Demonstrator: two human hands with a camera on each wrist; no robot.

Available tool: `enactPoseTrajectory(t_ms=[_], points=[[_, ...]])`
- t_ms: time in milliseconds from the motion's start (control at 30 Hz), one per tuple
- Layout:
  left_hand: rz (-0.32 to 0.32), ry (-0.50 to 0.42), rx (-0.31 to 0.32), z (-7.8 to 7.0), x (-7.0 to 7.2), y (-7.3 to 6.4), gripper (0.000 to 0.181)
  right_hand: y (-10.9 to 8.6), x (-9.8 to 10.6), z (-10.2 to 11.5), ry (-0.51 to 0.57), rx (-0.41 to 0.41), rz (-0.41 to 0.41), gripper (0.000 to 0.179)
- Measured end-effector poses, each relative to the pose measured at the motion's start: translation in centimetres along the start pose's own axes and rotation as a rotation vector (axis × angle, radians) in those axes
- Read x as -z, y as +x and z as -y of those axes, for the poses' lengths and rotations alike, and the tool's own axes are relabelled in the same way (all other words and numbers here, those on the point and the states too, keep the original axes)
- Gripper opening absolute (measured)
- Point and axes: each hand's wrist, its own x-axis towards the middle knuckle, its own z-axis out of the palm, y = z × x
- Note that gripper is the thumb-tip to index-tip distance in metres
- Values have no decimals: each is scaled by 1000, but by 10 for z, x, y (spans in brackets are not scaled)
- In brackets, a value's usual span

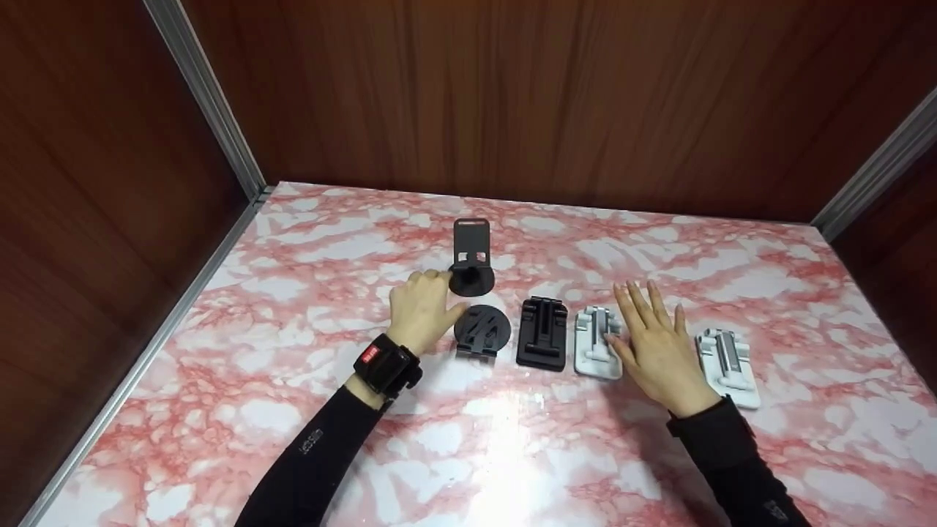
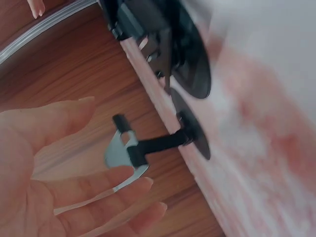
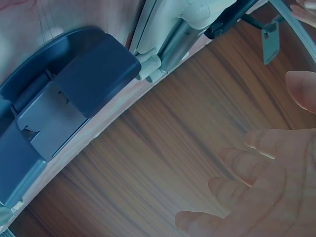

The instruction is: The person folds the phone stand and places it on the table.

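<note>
My left hand [image 1: 424, 311] hovers left of two black round-based phone stands, its fingers loosely bent and holding nothing. The farther phone stand [image 1: 472, 238] is unfolded, with its plate upright; its raised arm shows beyond my fingertips in the left wrist view. Closer in lies a folded round phone stand [image 1: 482, 331], near my left thumb. My right hand [image 1: 659, 351] is spread out, palm down, with its thumb overlapping a white folded phone stand [image 1: 596, 351]. A dark folded stand [image 3: 98, 74] with a rounded base shows in the right wrist view; the right hand hides it in the head view.
A black rectangular folded stand [image 1: 542, 337] lies between the round one and the white one. Another white folded stand [image 1: 730, 369] lies right of my right hand. Brown wood-grain panels [image 1: 512, 102] wall in the red-and-white marbled table [image 1: 293, 454].
</note>
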Motion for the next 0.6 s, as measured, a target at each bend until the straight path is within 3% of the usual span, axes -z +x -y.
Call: enactPoseTrajectory(t_ms=[200, 333, 600], points=[[-66, 59, -7, -1, 4, 7, 69, 0, -1, 0, 13, 2, 8, 69], [-37, 101, -2, -3, 1, 15, 76, -1, -2, 0, 24, 11, 3, 71], [-6, 83, 22, -4, -7, 36, 76, -1, -4, 1, 16, 9, 6, 71]])
